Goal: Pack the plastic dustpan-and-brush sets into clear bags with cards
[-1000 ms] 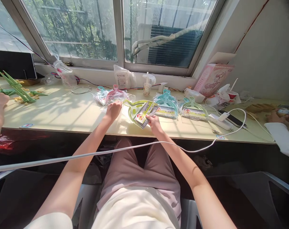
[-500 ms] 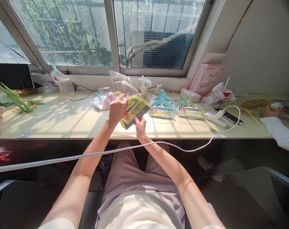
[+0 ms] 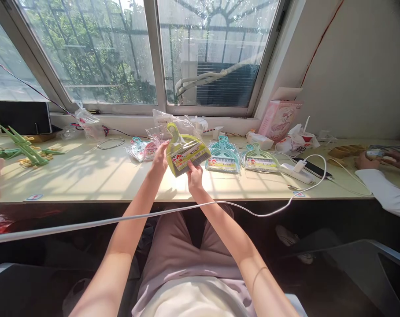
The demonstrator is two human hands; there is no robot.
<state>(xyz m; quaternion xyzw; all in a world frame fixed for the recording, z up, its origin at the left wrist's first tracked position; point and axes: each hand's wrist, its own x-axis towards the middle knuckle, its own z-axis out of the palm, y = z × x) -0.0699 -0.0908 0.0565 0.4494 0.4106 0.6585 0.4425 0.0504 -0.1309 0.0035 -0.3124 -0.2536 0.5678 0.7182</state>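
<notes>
A green dustpan and brush set (image 3: 188,152) with a printed yellow label is held up above the table, its handle pointing up and a little left. Loose clear plastic wrap (image 3: 168,119) shows behind it. My left hand (image 3: 161,157) grips the set by its left edge, the fingers partly hidden behind it. At the lower edge, by the bristles, my right hand (image 3: 195,174) pinches it with the thumb in front. Close on the right lie wrapped blue dustpan sets (image 3: 223,156) and green dustpan sets (image 3: 261,158). Wrapped pink and blue sets (image 3: 143,149) lie to the left.
A white cable (image 3: 120,219) crosses in front of the table (image 3: 97,176). On the right are a power strip (image 3: 297,174), a phone (image 3: 312,167) and a pink box (image 3: 281,119). Other people's hands (image 3: 368,159) show at both sides. Green stems (image 3: 31,147) lie left.
My left hand has moved from the set's handle down to its left edge, so the handle now shows. The set has turned more upright. My right hand keeps its grip at the lower edge.
</notes>
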